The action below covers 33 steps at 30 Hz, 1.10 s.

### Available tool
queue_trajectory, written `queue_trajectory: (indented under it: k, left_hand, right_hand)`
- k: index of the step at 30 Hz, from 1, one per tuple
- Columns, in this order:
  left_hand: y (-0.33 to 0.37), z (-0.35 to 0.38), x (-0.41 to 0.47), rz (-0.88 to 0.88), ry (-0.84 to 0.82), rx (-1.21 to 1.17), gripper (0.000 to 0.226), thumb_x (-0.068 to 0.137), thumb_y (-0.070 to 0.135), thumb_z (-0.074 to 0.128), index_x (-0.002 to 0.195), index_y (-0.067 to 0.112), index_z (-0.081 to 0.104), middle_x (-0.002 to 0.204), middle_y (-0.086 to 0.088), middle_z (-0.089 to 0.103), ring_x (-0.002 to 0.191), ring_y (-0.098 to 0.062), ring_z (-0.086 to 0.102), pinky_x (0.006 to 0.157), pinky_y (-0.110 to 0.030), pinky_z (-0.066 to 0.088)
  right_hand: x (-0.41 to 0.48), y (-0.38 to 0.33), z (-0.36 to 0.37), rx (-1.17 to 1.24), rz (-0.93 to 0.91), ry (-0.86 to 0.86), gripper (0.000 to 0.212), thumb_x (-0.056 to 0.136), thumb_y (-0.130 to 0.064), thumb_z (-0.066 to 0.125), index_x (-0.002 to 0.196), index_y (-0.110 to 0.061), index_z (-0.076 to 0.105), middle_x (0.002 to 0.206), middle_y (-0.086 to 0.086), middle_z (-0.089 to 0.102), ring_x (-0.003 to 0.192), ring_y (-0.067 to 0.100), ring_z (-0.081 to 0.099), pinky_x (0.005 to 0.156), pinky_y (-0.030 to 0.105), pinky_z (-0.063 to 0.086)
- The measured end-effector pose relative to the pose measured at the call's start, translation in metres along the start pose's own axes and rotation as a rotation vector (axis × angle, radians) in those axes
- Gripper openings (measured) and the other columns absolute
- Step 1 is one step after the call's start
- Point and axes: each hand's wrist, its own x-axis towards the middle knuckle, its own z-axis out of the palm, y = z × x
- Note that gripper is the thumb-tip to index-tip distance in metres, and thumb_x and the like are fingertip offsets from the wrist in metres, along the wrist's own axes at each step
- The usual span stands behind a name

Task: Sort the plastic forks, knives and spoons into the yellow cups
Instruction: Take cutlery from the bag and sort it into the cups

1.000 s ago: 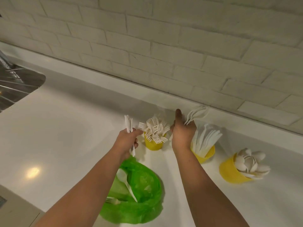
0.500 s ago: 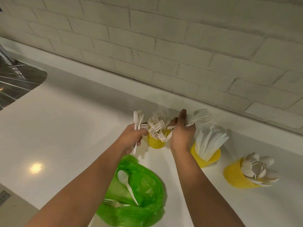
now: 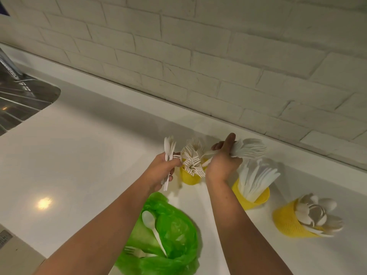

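Observation:
Three yellow cups stand along the wall: the fork cup (image 3: 188, 178), the knife cup (image 3: 251, 199) and the spoon cup (image 3: 288, 223). My left hand (image 3: 161, 170) is shut on a few white spoons (image 3: 168, 149), held upright just left of the fork cup. My right hand (image 3: 223, 162) grips a bunch of white cutlery (image 3: 249, 150) fanned out above the knife cup, and its fingers touch the forks (image 3: 193, 155) in the fork cup. A green plastic bag (image 3: 172, 233) lies near me with a loose spoon (image 3: 153, 227) and a fork (image 3: 137, 252) on it.
The white countertop (image 3: 89, 161) runs to a white brick wall (image 3: 198, 56) behind the cups. A steel sink (image 3: 21, 100) is set in at the far left. A lamp glare shows on the counter at the left.
Both hands have drawn together at the fork cup. The right hand's bunch came down and left, close over the forks. The left hand shifted right with its spoons.

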Motion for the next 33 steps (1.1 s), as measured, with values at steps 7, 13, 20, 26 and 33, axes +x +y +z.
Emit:
queue_trajectory:
  k: [7,13,20,26,33]
  left_hand:
    - [-0.002,-0.001,-0.003,-0.007,0.012,-0.023,0.024,0.071,0.016,0.075,0.088,0.013,0.058,0.063,0.000,0.046,0.053,-0.012,0.042,0.045,-0.026,0.035]
    - [-0.003,-0.002,-0.001,-0.008,0.007,-0.012,0.017,0.083,0.007,0.073,0.089,0.013,0.059,0.067,-0.002,0.046,0.055,-0.013,0.041,0.046,-0.026,0.035]
    - [-0.001,-0.003,-0.002,-0.026,0.008,-0.020,0.019,0.076,0.013,0.071,0.090,0.012,0.058,0.066,-0.002,0.044,0.055,-0.013,0.040,0.044,-0.024,0.035]
    - [-0.003,-0.001,-0.001,-0.027,0.010,-0.016,0.010,0.087,0.008,0.067,0.088,0.012,0.057,0.065,-0.002,0.044,0.055,-0.014,0.041,0.045,-0.026,0.036]
    - [-0.001,-0.001,-0.001,-0.022,0.027,-0.017,0.011,0.084,0.009,0.066,0.085,0.014,0.056,0.064,-0.002,0.044,0.054,-0.014,0.042,0.045,-0.026,0.036]
  right_hand:
    - [0.016,-0.005,-0.007,0.199,0.103,0.031,0.041,0.103,-0.022,0.053,0.065,-0.017,0.040,0.054,0.003,0.025,0.043,0.016,0.018,0.052,0.027,0.017]
    - [0.009,-0.002,-0.008,0.234,0.111,0.005,0.045,0.106,-0.016,0.050,0.063,-0.016,0.036,0.047,-0.003,0.028,0.040,0.013,0.019,0.053,0.032,0.015]
    - [0.005,0.018,-0.006,0.012,0.101,0.029,0.043,0.091,-0.048,0.069,0.082,-0.008,0.058,0.072,0.011,0.061,0.062,0.026,0.058,0.066,0.040,0.049]
    - [-0.001,0.024,-0.023,-0.212,0.067,-0.035,0.037,0.102,-0.041,0.059,0.094,-0.006,0.060,0.076,0.000,0.060,0.058,0.004,0.058,0.070,0.028,0.047]
    - [-0.008,0.033,-0.032,-0.406,-0.092,-0.158,0.013,0.098,-0.021,0.068,0.106,-0.014,0.062,0.098,0.003,0.070,0.081,-0.011,0.065,0.081,0.014,0.050]
